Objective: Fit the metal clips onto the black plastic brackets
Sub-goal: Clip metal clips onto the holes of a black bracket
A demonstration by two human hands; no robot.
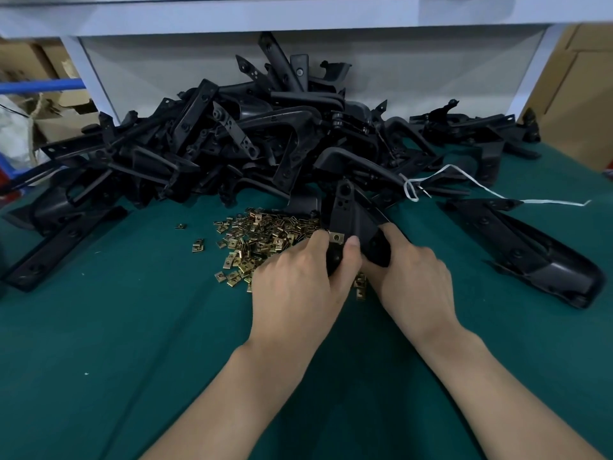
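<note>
Early going, I'd judge: over the green table [132, 327] the right hand [414, 273] grips one black bracket [351, 220] while the left hand [295, 277] pinches a brass clip [335, 237] against its near edge, not visibly seated, with the clip pile [258, 240] and bracket heap [265, 137] behind still large.

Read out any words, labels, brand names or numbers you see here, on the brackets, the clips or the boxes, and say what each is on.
None can be read in this view.
The held bracket and the pile of black brackets: no markings show.
The metal clips: too small to tell.
The cardboard boxes: blurred, no print legible.
</note>
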